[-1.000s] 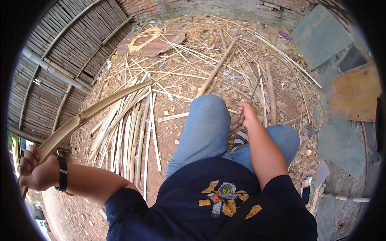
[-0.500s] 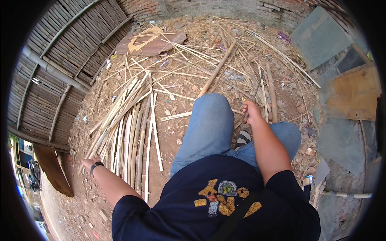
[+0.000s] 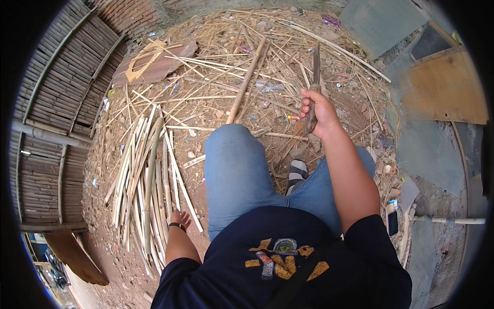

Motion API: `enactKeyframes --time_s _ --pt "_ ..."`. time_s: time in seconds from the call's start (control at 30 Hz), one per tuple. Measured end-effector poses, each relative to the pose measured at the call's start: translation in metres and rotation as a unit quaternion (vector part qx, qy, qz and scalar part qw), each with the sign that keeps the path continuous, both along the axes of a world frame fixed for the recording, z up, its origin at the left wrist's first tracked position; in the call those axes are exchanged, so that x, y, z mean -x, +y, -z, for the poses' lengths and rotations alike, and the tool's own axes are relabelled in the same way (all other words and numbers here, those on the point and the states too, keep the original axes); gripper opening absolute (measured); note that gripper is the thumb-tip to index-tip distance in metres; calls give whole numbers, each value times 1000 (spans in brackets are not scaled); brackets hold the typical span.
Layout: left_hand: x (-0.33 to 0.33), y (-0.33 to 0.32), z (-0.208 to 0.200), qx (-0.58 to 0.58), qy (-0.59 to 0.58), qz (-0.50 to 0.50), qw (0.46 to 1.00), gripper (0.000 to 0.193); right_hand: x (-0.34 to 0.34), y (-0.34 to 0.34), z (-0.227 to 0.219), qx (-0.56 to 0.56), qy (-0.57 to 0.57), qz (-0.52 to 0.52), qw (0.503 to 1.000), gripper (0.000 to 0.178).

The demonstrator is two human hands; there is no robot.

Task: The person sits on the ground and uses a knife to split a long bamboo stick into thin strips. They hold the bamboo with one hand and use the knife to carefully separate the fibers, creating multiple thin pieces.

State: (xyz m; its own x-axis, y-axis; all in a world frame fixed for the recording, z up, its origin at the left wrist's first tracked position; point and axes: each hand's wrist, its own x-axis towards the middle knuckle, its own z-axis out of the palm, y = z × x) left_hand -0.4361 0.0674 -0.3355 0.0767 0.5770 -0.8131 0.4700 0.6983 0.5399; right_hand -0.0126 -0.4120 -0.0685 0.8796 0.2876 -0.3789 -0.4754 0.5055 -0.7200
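Observation:
In my right hand (image 3: 320,112) is a long-bladed knife, a machete (image 3: 316,64), gripped by its wooden handle with the dark blade pointing away from me. My left hand (image 3: 180,220), with a dark band on the wrist, hovers at the right side of a pile of split bamboo strips (image 3: 135,175). Its fingers are apart and seem to hold nothing. A thicker, greenish bamboo piece (image 3: 150,180) lies lengthwise on top of the pile. Whether the left fingertips touch any strip, I cannot tell.
A bamboo pole (image 3: 247,81) slants across the littered dirt beyond my knee. A brown board (image 3: 170,61) lies at the far left, by a bamboo-slat wall (image 3: 56,77). Grey sheets (image 3: 383,26) and a tan panel (image 3: 445,87) stand on the right. A phone-like object (image 3: 392,221) lies near my right elbow.
My left hand has moved right, from the pile's near left end to its right side. My right hand has lifted the machete, its blade now more upright. The view has shifted.

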Motion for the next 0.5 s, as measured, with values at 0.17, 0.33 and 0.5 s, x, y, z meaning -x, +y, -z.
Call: enactKeyframes --time_s 0.17,0.33,0.5 --pt "-168 27 -96 -251 -128 126 951 56 -35 -34 0 97 -72 -5 993 12" --pt "-311 -19 -211 -350 -248 285 857 45 -55 -21 39 -52 107 72 990 13" --pt "-424 -84 -249 -331 -387 378 773 39 -55 -7 42 -7 105 95 990 12"
